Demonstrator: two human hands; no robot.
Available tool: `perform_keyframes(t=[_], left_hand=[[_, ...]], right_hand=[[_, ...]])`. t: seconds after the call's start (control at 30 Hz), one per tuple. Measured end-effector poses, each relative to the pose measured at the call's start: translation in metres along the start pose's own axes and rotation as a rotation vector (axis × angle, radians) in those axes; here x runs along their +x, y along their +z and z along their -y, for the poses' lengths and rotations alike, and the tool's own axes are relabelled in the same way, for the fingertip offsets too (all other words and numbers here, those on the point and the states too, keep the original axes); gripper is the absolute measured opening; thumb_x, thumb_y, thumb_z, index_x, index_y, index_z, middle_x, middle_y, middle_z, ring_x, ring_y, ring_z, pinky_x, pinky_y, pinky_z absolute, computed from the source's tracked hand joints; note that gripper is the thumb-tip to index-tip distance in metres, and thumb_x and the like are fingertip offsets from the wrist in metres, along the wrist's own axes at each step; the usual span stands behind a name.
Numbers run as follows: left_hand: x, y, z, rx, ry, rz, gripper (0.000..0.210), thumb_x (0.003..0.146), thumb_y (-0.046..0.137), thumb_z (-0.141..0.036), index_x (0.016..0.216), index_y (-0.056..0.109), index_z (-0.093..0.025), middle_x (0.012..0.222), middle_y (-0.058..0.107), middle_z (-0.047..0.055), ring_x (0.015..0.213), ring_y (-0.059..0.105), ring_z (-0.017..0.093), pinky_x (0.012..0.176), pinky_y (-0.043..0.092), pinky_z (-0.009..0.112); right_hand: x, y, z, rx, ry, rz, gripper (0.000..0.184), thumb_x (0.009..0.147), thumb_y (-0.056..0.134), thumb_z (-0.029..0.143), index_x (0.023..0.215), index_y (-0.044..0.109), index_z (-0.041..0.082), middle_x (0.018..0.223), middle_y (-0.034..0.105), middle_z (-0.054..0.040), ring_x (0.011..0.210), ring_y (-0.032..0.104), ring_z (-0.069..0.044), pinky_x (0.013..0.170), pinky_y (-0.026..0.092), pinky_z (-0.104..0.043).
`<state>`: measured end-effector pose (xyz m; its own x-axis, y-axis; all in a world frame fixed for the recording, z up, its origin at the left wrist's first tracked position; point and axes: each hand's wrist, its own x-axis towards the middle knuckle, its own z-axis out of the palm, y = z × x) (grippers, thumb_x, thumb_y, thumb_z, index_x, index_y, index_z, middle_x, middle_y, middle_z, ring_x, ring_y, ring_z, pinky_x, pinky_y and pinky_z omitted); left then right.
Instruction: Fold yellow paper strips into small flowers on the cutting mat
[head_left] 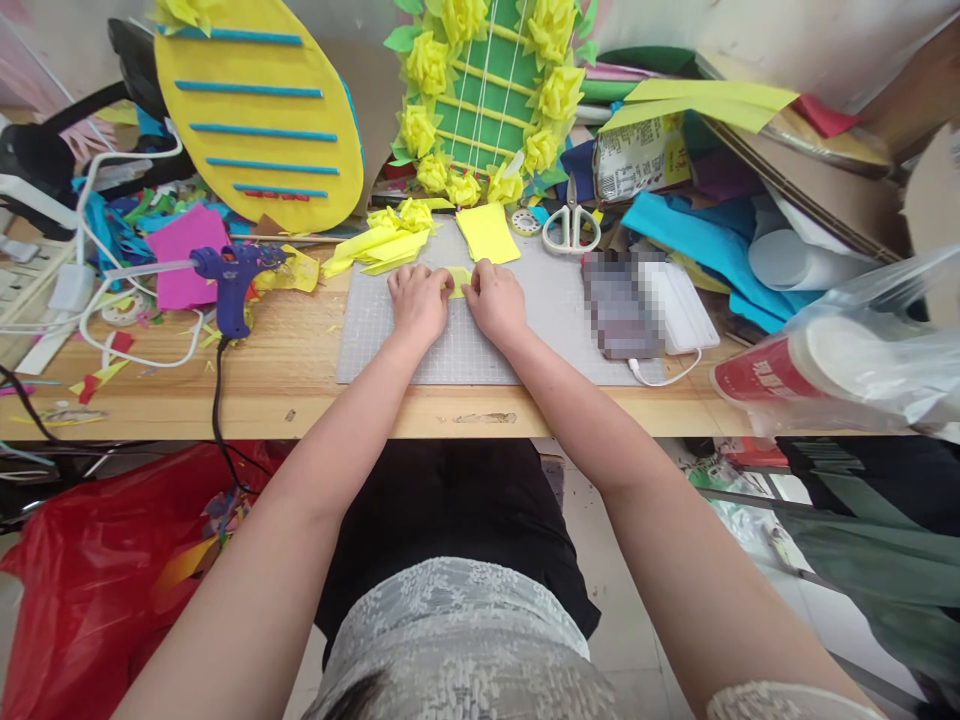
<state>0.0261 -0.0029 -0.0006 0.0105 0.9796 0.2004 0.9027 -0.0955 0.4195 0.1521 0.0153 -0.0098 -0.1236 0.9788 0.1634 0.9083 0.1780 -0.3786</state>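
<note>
Between my two hands is a small piece of yellow paper [457, 283], just above the grey cutting mat [375, 345]. My left hand [421, 300] pinches its left end, and my right hand [495, 300] pinches the right end. Both sets of fingers are closed, and they partly hide the paper. Just beyond my right hand lies a stack of yellow paper squares [487, 233]. Past my left hand are folded yellow paper strips [386, 248] with yellow paper flowers [412, 214] at their far end.
A blue glue gun [232, 280] stands at left, its cord hanging over the table edge. White-handled scissors [571, 232] lie behind the mat. A blurred-out phone-like object [622, 310], a white power bank [679, 305] and a bagged cup [780, 365] are at right. Flower-trimmed green panel [487, 100] behind.
</note>
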Motion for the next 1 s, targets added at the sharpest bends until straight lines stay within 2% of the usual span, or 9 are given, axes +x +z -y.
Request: perform_keyframes(t=[0.27, 0.4, 0.6, 0.77, 1.0], left_hand=[[0.0005, 0.0001, -0.0046, 0.022, -0.006, -0.048, 0.018, 0.082, 0.052, -0.026, 0.084, 0.07, -0.023, 0.105, 0.063, 0.011, 0.116, 0.047, 0.033, 0.103, 0.028, 0.051], [0.0019, 0.0013, -0.0048, -0.004, 0.011, -0.08, 0.018, 0.083, 0.053, -0.029, 0.081, 0.07, -0.023, 0.104, 0.063, 0.011, 0.116, 0.047, 0.033, 0.105, 0.027, 0.052], [0.0039, 0.0017, -0.0011, -0.05, 0.011, -0.061, 0.013, 0.082, 0.057, -0.029, 0.081, 0.069, -0.025, 0.104, 0.062, 0.01, 0.115, 0.046, 0.033, 0.105, 0.027, 0.052], [0.0032, -0.0005, -0.0017, -0.059, -0.023, -0.048, 0.01, 0.081, 0.059, -0.028, 0.081, 0.069, -0.024, 0.104, 0.06, 0.01, 0.116, 0.045, 0.033, 0.105, 0.026, 0.052], [-0.0011, -0.0042, 0.0016, -0.063, -0.057, -0.024, 0.013, 0.081, 0.058, -0.023, 0.085, 0.07, -0.025, 0.103, 0.06, 0.008, 0.115, 0.046, 0.03, 0.106, 0.028, 0.048]], right_hand=[[-0.0023, 0.0007, 0.003, -0.118, -0.04, 0.017, 0.021, 0.093, 0.041, 0.021, 0.108, 0.052, 0.013, 0.105, 0.06, -0.0152, 0.102, 0.055, -0.026, 0.088, 0.043, -0.038], [-0.0031, -0.002, 0.0041, -0.061, -0.039, 0.013, 0.019, 0.092, 0.042, 0.021, 0.104, 0.054, 0.013, 0.104, 0.061, -0.0152, 0.101, 0.055, -0.027, 0.089, 0.043, -0.039], [-0.0041, -0.0009, 0.002, -0.004, -0.046, 0.009, 0.016, 0.09, 0.046, 0.024, 0.1, 0.053, 0.014, 0.102, 0.06, -0.0145, 0.1, 0.054, -0.027, 0.089, 0.043, -0.041], [-0.0045, 0.001, -0.0039, 0.068, -0.045, -0.045, 0.018, 0.089, 0.04, 0.014, 0.103, 0.052, 0.015, 0.104, 0.059, -0.013, 0.097, 0.054, -0.023, 0.088, 0.044, -0.037], [-0.0038, -0.003, -0.0054, 0.096, 0.002, -0.024, 0.024, 0.087, 0.034, 0.008, 0.104, 0.05, 0.014, 0.106, 0.056, -0.0135, 0.096, 0.055, -0.022, 0.088, 0.045, -0.039]])
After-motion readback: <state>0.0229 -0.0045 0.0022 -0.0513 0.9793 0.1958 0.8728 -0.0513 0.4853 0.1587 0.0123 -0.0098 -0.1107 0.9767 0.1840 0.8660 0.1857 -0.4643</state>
